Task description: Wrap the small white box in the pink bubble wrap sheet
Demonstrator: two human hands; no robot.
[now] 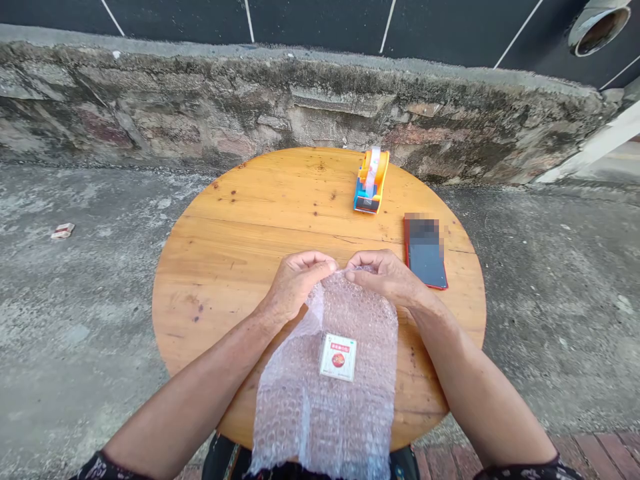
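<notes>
A sheet of bubble wrap (350, 413) lies on the round wooden table (200, 267) and hangs over its near edge. My left hand (300, 280) pinches the sheet's far edge, thumb against the curled fingers. Close beside it on the right, my right hand (383, 277) grips the same edge between thumb and fingers. On the middle of the wrap rests a small, flat whitish box (339, 358) with red print and a round red picture. Neither hand touches the box.
An orange and blue tape dispenser (371, 181) stands near the table's far edge. A dark phone with a red case (427, 257) lies right of my right hand. Behind the table runs a low stone wall (240, 113).
</notes>
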